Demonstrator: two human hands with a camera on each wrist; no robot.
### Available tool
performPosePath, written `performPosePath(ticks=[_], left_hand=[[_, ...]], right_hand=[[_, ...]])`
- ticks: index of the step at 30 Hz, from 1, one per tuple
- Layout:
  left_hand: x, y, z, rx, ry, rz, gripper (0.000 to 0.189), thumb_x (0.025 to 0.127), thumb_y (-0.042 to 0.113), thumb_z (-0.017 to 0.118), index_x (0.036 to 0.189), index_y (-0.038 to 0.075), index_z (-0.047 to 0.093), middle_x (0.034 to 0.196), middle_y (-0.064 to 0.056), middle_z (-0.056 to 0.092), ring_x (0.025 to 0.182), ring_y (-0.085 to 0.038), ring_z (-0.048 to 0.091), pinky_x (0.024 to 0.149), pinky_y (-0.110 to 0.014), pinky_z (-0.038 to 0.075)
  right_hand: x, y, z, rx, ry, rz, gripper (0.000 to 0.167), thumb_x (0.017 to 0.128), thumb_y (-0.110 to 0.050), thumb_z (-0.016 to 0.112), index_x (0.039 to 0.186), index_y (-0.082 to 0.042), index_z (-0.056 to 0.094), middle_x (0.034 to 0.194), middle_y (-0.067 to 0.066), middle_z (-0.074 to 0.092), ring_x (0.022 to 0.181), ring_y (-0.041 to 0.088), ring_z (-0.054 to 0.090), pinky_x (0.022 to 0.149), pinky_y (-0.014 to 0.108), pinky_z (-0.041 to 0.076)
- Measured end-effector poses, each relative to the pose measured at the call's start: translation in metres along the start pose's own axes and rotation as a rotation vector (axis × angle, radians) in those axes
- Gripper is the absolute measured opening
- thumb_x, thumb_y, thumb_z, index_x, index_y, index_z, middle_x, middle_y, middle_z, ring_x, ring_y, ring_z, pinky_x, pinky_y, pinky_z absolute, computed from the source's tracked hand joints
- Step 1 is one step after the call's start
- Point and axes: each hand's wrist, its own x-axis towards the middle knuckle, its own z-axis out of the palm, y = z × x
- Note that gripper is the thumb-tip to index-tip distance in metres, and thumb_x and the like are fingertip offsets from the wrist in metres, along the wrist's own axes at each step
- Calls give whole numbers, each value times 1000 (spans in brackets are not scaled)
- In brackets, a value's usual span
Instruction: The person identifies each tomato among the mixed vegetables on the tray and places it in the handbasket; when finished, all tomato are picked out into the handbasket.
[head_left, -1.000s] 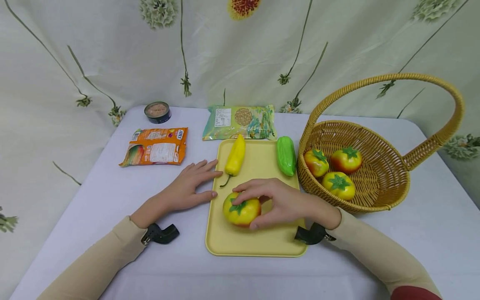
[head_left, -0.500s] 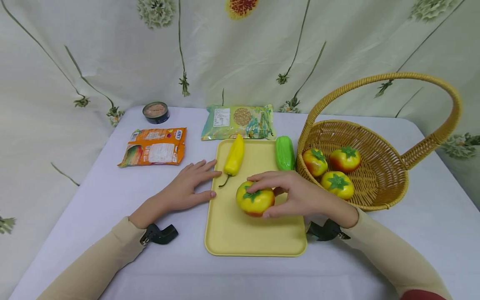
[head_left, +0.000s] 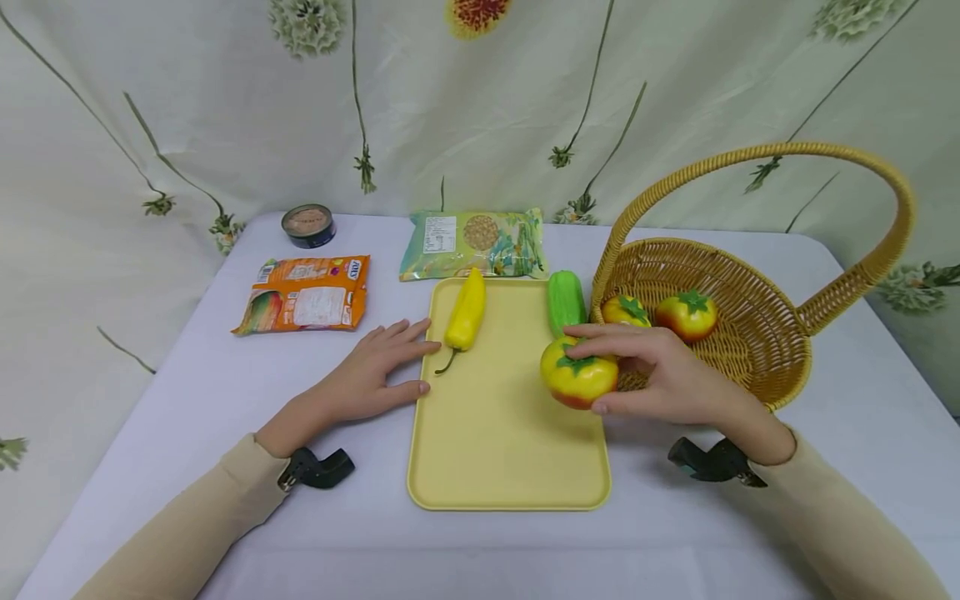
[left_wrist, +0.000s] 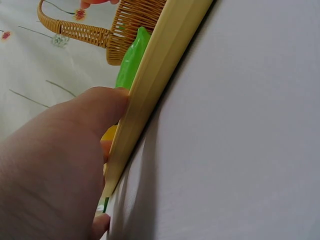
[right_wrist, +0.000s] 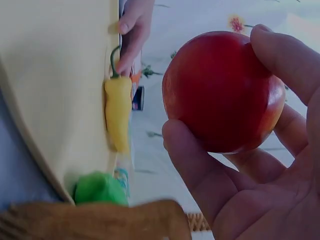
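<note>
My right hand grips a yellow and red toy tomato with a green leafy top, held above the right edge of the yellow tray. From below, in the right wrist view, the tomato's red underside shows between thumb and fingers. My left hand rests at the tray's left edge with its fingers extended, touching the rim. On the tray's upper left lies a yellow pepper. A wicker basket at the right holds more such tomatoes, partly hidden behind my right hand.
A green vegetable lies between the tray's upper right corner and the basket, whose tall handle arches upward. Behind the tray is a green snack bag. An orange packet and a round tin sit at the left.
The right hand has carried the tomato from over the tray's middle rightward and away, toward the basket. The left hand has stayed at the tray's edge.
</note>
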Motion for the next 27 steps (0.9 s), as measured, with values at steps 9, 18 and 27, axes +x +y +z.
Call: performPosePath(ticks=[9, 18, 27], left_hand=[[0, 0, 0, 1, 13, 9, 60, 95, 41, 68, 149, 17, 54, 168, -10, 32, 155, -45, 24, 123, -70, 15], [0, 2, -1, -5, 14, 10, 60, 95, 40, 67, 149, 18, 54, 168, -11, 32, 155, -45, 24, 123, -70, 15], [0, 0, 1, -1, 21, 15, 58, 96, 40, 65, 149, 18, 54, 167, -11, 33, 155, -46, 24, 123, -71, 15]], right_hand=[[-24, 7, -25, 1, 143, -23, 60, 70, 13, 85, 126, -2, 69, 147, -16, 56, 132, -7, 53, 84, 15, 58], [-47, 9, -44, -91, 261, 31, 64, 64, 19, 84, 124, 3, 67, 143, -23, 56, 120, -9, 59, 85, 9, 55], [-71, 24, -56, -105, 314, 95, 64, 67, 25, 78, 126, 7, 64, 146, -17, 55, 122, -7, 59, 90, 6, 52]])
